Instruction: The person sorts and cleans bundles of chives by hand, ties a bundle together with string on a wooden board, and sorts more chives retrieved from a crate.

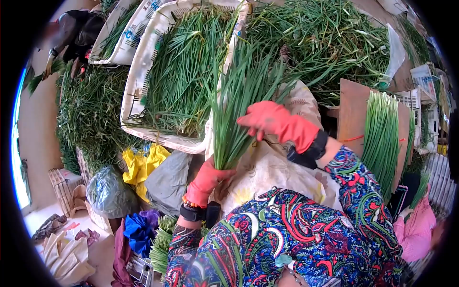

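A bunch of long green stalks (234, 110) stands upright in my left hand (208, 181), which is wrapped round its lower end in a red glove. My right hand (275, 122), gloved in red too, is at the right side of the bunch, its fingers partly spread and pointing left at the leaves. Whether those fingers touch the leaves cannot be told. Behind the bunch a white basket (131, 95) is full of more green stalks. Pale cloth (267, 167) covers my lap below both hands.
Large heaps of greens (330, 38) lie at the back and left. A neat bundle (381, 129) rests on a brown board (350, 115) at right. Yellow plastic (143, 167) and a clear bag (110, 193) are at left. Another person (79, 28) is at the upper left.
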Motion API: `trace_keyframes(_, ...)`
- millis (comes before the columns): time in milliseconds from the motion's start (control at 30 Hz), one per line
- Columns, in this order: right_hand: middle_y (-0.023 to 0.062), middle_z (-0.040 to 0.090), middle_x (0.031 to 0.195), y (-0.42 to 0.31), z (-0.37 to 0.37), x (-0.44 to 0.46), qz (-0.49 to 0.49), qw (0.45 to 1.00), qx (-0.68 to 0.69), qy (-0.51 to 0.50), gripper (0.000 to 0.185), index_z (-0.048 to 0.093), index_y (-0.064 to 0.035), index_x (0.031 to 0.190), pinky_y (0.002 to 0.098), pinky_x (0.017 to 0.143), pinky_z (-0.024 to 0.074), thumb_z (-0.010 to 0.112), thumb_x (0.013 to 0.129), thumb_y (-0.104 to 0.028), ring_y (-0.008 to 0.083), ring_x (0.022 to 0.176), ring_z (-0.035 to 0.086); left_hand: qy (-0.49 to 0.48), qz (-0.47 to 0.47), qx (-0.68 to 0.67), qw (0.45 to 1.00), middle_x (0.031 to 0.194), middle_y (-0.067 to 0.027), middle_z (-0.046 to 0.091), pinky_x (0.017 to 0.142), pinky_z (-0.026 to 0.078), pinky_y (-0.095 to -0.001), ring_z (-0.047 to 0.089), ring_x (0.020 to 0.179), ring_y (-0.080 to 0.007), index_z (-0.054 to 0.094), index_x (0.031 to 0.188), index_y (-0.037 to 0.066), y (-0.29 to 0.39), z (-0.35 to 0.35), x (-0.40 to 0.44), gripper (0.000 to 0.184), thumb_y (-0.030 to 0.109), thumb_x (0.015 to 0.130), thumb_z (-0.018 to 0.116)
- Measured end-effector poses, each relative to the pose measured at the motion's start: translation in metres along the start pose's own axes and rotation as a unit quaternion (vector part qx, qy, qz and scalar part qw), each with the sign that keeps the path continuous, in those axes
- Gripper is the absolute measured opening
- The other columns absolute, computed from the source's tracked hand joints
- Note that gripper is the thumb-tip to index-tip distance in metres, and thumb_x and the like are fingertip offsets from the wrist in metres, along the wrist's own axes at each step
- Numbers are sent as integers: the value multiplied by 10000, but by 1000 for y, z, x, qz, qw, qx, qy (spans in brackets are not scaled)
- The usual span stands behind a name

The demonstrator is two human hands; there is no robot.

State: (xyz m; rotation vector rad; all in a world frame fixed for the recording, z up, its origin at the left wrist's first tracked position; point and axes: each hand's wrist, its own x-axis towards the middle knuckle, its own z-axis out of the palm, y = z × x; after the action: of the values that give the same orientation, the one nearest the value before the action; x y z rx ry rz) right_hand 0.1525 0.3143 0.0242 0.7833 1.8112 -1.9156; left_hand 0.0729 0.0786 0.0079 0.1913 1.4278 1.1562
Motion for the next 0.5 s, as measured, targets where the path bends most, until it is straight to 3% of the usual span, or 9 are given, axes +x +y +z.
trace_keyframes(100, 109, 594, 617, 1, 20, -6, -1, 991, 132, 13, 269, 588, 32, 849, 242, 403, 442, 546, 840, -234, 147, 452, 552, -1, -15, -4, 1000, 787, -28, 594, 485, 430, -238, 540, 573, -106, 558, 1015, 4, -1, -4, -3, 368, -11, 673, 693)
trace_keyframes(267, 58, 548, 495, -62, -38, -58, -88, 992, 64, 65, 310, 636, 0, 811, 231, 387, 421, 468, 860, -257, 125, 386, 508, -22, -44, -60, 997, 836, -25, 600, 533, 446, -240, 547, 629, -108, 569, 1021, 10, 13, -7, -13, 372, -5, 672, 697)
trace_keyframes(300, 46, 529, 473, -64, -60, -66, -195, 973, 111, 50, 301, 624, -21, 770, 234, 354, 387, 485, 868, -270, 108, 344, 457, -26, -47, -58, 997, 836, -25, 601, 545, 449, -241, 547, 630, -108, 570, 1020, 11, 16, -8, -15, 370, -2, 673, 698)
trace_keyframes(367, 43, 592, 634, -64, -132, -69, -309, 877, 297, -219, 382, 552, -64, 735, 227, 414, 396, 449, 895, -396, 82, 423, 469, -31, -45, -19, 998, 770, -54, 614, 559, 439, -240, 544, 592, -128, 593, 960, -4, 10, -15, -14, 256, 48, 719, 660)
trace_keyframes(400, 46, 604, 718, -79, -146, -76, -247, 917, 300, -89, 406, 578, -46, 820, 267, 574, 464, 399, 918, -396, 104, 569, 549, -27, -45, -9, 999, 758, -50, 611, 557, 434, -237, 541, 592, -125, 598, 947, -3, 11, -14, -14, 234, 56, 727, 655)
trace_keyframes(433, 96, 608, 862, -89, -145, -60, -41, 985, 90, 141, 373, 580, -27, 970, 282, 711, 475, 489, 872, -375, 129, 755, 589, -22, -46, 3, 999, 745, -46, 607, 555, 429, -234, 538, 592, -123, 602, 933, -1, 14, -13, -15, 214, 64, 735, 650)
trace_keyframes(467, 121, 555, 988, -78, -142, -53, -61, 959, -140, 238, 418, 532, -22, 1055, 302, 791, 440, 537, 820, -367, 172, 875, 549, -26, -41, 13, 999, 736, -42, 604, 554, 424, -230, 532, 589, -119, 605, 912, 2, 20, -11, -18, 191, 78, 742, 647)
trace_keyframes(500, 147, 502, 1114, -57, -140, -40, -74, 871, -362, 323, 516, 484, -16, 1141, 322, 871, 405, 585, 767, -358, 215, 995, 510, -32, -33, 24, 999, 726, -38, 600, 553, 418, -227, 526, 585, -114, 608, 892, 5, 28, -8, -21, 172, 93, 749, 645)
